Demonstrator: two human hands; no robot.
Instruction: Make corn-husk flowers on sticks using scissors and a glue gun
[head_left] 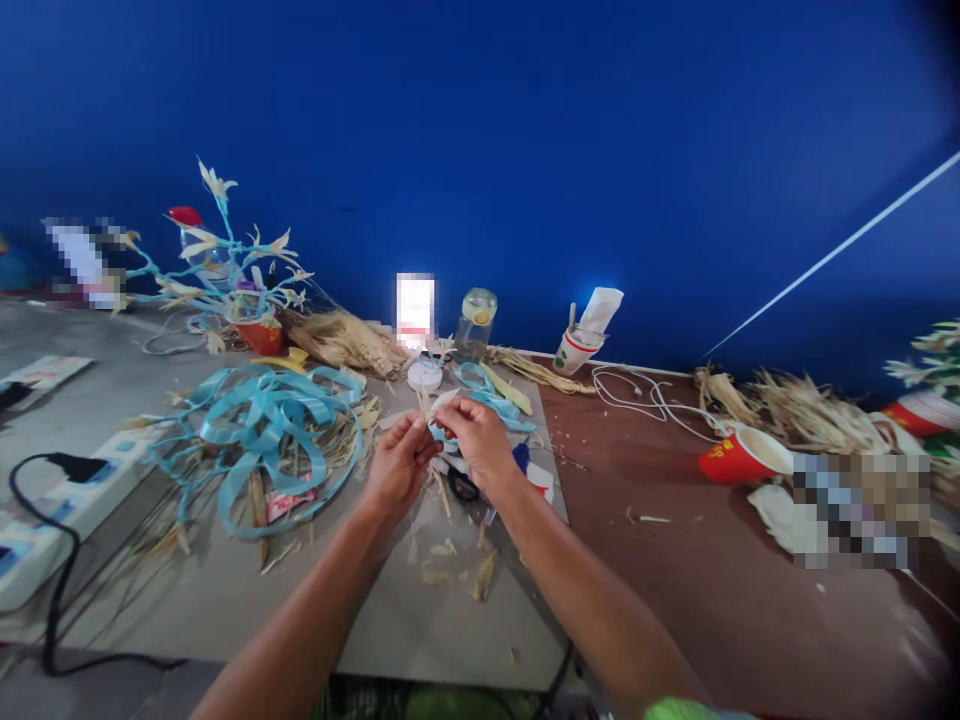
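Note:
My left hand (400, 462) and my right hand (477, 440) meet over the middle of the table. Both are pinched closed on a small pale husk flower (442, 400), whose petals stick up above the fingertips. Its lower end is hidden by my fingers. Just below my right hand lies something with black loops (463, 487), perhaps scissor handles. A loose heap of light blue ribbon (281, 415) lies to the left of my hands, over dry husk scraps. Beyond my fingers stands a small round white object (424, 376).
At the back left, a husk-flower branch wrapped in blue (232, 245) stands in a red pot (262, 335). A glass jar (475, 325) and a white cup (576, 352) stand by the wall. A power strip (90, 500) lies left; a red paper cup (742, 456) lies tipped at right.

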